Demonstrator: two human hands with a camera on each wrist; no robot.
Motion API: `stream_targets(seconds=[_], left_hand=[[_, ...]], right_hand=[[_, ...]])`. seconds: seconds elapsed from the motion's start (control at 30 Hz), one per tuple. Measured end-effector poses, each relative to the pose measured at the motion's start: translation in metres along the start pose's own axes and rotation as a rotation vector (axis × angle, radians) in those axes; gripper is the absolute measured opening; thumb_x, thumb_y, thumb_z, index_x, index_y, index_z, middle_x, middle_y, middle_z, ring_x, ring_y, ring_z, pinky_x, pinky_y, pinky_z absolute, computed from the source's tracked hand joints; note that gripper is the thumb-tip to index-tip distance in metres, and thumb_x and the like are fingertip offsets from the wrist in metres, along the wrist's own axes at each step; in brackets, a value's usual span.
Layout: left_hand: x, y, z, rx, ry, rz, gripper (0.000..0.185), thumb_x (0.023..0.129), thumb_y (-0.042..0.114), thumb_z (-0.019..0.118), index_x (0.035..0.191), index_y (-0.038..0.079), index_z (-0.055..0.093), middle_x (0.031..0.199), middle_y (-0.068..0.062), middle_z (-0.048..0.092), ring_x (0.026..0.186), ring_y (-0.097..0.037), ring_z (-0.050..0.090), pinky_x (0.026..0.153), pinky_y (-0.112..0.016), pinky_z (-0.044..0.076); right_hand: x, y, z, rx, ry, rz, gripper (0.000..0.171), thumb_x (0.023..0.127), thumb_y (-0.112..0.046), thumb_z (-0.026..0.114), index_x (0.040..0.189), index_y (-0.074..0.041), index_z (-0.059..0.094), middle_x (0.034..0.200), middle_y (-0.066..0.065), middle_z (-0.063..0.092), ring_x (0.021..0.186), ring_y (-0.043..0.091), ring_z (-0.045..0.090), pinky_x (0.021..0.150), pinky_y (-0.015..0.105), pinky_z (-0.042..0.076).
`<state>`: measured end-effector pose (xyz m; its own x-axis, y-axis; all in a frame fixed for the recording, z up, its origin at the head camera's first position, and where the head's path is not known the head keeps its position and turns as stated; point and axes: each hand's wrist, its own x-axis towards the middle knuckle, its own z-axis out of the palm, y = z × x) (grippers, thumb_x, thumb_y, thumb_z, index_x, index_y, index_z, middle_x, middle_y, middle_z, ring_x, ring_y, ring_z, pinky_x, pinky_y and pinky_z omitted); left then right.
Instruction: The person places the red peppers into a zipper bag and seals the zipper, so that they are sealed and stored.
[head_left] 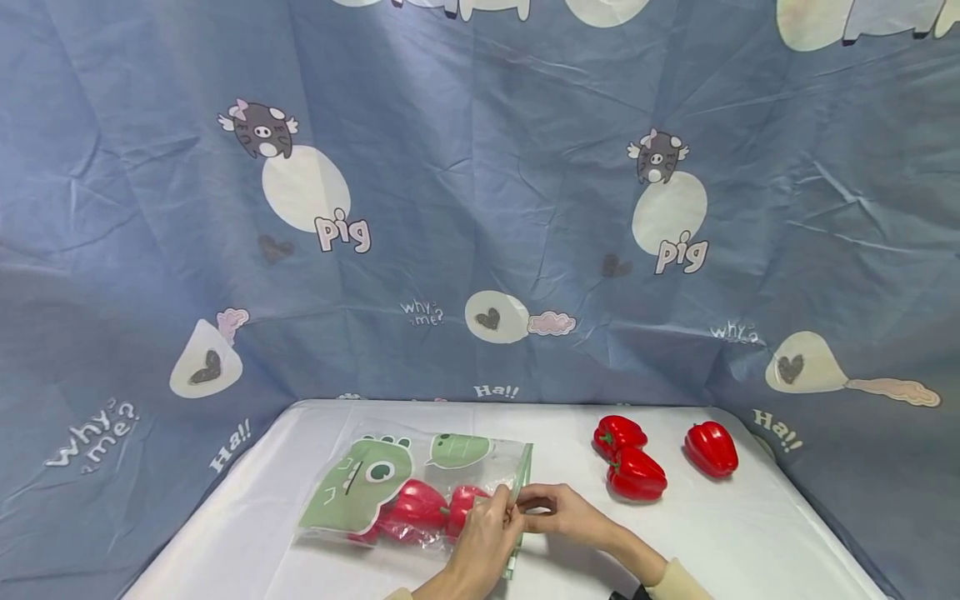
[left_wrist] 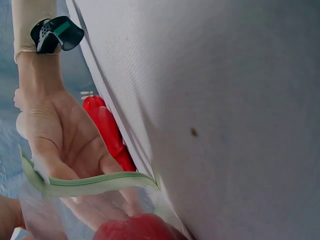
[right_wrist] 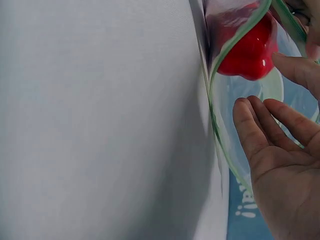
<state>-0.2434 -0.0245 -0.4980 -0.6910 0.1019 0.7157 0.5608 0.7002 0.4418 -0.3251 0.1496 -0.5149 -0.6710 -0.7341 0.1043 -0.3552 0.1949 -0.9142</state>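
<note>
At lower centre, the green zip edge [head_left: 522, 487] of the bag [head_left: 405, 492] is pinched by both the left hand [head_left: 483, 546] and right hand [head_left: 558, 512]. The bag's length runs leftward from them, peppers [head_left: 423, 508] inside; three loose peppers [head_left: 637, 473] lie farther right.

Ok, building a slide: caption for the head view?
Both hands pinch the green zip edge of a clear dinosaur-print bag holding red peppers.

Three loose red peppers [head_left: 636, 472] lie on the white table [head_left: 750, 533]; blue cartoon-print cloth [head_left: 480, 208] behind.
</note>
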Motion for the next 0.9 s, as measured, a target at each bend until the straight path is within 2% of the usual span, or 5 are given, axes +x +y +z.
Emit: stream_targets(seconds=[0.33,0.67,0.9], left_hand=[[0.0,-0.002,0.001,0.005,0.009,0.009,0.024,0.074,-0.001,0.066,0.074,0.015,0.048,0.056,0.011,0.051,0.054,0.007,0.041,0.045,-0.006,0.031],[0.001,-0.002,0.003,0.018,0.028,0.019,0.023,0.073,-0.001,0.066,0.074,0.014,0.048,0.055,0.011,0.051,0.053,0.007,0.039,0.044,-0.006,0.03],[0.0,-0.001,0.002,0.007,0.002,-0.012,0.022,0.074,0.0,0.065,0.073,0.015,0.048,0.056,0.011,0.051,0.052,0.007,0.039,0.044,-0.006,0.031]], right_hand=[[-0.017,-0.007,-0.016,0.019,0.006,-0.009,0.043,0.09,-0.012,0.064,0.131,-0.001,0.055,0.127,0.021,0.06,0.117,0.036,0.058,0.092,0.018,0.047],[-0.035,-0.004,-0.031,0.012,0.03,0.039,0.046,0.09,-0.01,0.063,0.133,0.003,0.052,0.129,0.024,0.058,0.12,0.039,0.055,0.091,0.017,0.047],[-0.053,-0.006,-0.045,0.029,0.059,0.033,0.052,0.089,-0.008,0.064,0.136,0.006,0.046,0.13,0.029,0.055,0.12,0.043,0.054,0.092,0.017,0.047]])
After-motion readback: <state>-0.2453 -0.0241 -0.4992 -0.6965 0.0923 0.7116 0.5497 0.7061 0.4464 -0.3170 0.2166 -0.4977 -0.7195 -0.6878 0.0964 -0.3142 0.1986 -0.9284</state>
